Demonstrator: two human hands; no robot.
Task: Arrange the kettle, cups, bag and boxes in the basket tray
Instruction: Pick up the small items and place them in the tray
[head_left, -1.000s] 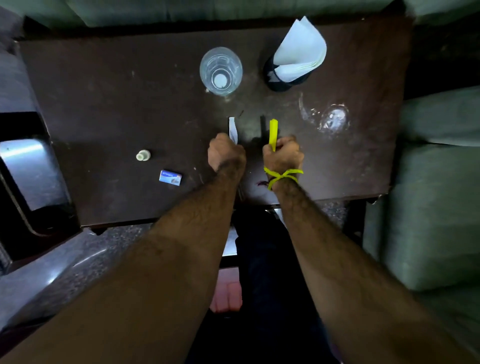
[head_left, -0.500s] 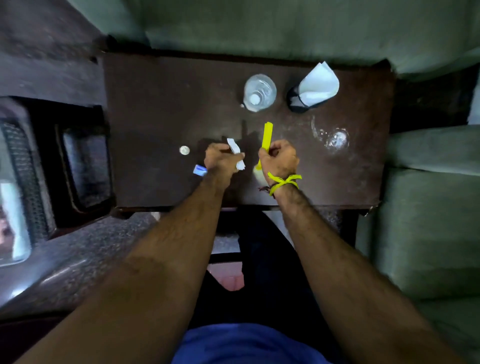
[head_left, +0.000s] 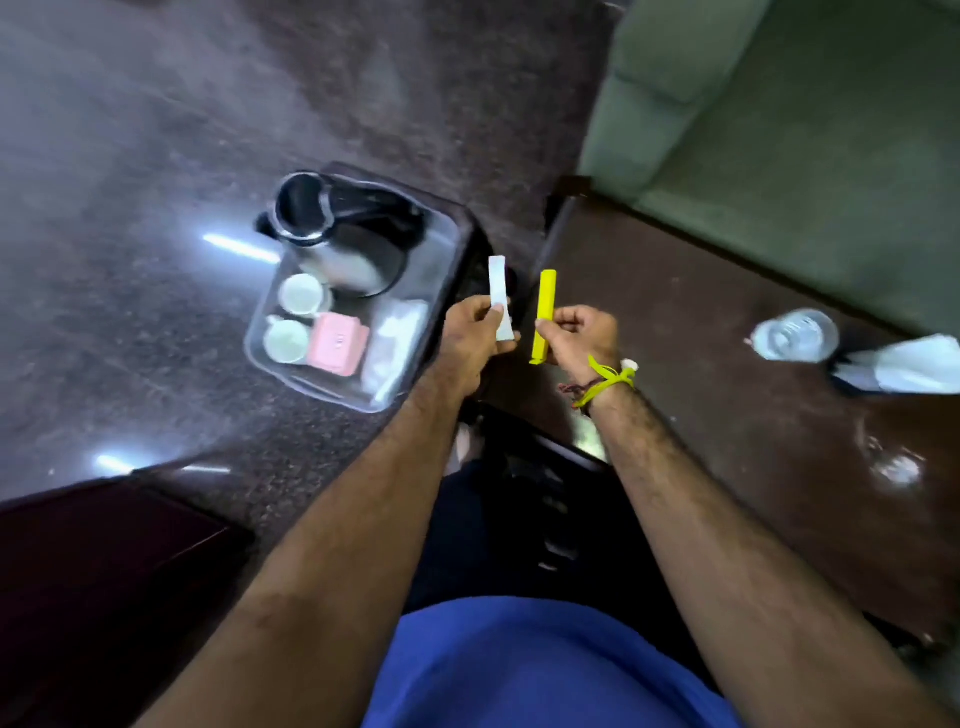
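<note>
A clear tray (head_left: 447, 244) sits left of the dark table. In it stand a steel kettle with a black lid (head_left: 332, 234), two white cups (head_left: 301, 294) (head_left: 284, 340), a pink box (head_left: 336, 344) and a pale bag (head_left: 397, 338). My left hand (head_left: 475, 332) is shut on a white sachet (head_left: 500, 299), held just right of the tray. My right hand (head_left: 579, 335) is shut on a yellow sachet (head_left: 544, 314) over the table's left end. Both sachets point upward, side by side.
On the dark table (head_left: 727, 364) stand a clear glass (head_left: 795, 335) and a black holder with white napkins (head_left: 904, 364) at the right. A green sofa (head_left: 805, 130) lies behind it. A dark piece of furniture (head_left: 104, 571) fills the lower left.
My view has swung left, bringing the tray into sight. Both hands lifted off the table and moved left with the sachets. The small blue box and bottle cap are out of view.
</note>
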